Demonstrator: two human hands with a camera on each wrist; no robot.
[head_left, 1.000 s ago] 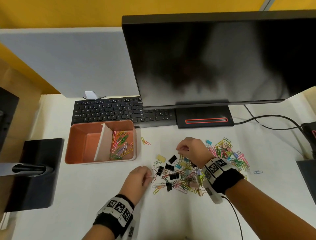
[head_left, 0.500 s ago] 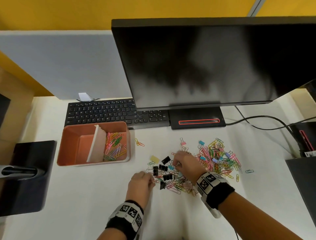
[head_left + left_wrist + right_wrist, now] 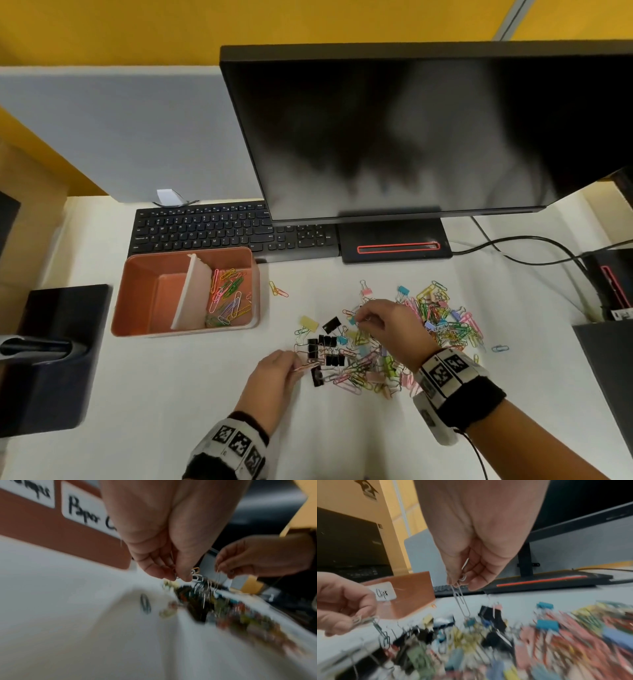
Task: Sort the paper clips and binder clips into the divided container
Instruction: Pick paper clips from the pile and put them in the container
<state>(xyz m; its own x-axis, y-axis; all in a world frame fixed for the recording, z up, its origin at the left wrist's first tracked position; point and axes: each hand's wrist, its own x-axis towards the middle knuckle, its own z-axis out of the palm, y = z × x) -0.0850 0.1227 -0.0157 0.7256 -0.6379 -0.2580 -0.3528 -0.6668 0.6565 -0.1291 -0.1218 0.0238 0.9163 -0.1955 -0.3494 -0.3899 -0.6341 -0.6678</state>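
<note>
Your right hand [image 3: 476, 555] pinches a silver paper clip [image 3: 461, 601] above the clip pile [image 3: 387, 346], right of the divided container [image 3: 144, 301]; your left hand [image 3: 274, 377] pinches paper clips [image 3: 366, 619] at the pile's left edge

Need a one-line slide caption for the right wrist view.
Right hand pinches a silver paper clip over the mixed clip pile; left hand holds more clips beside the labelled container.
</note>
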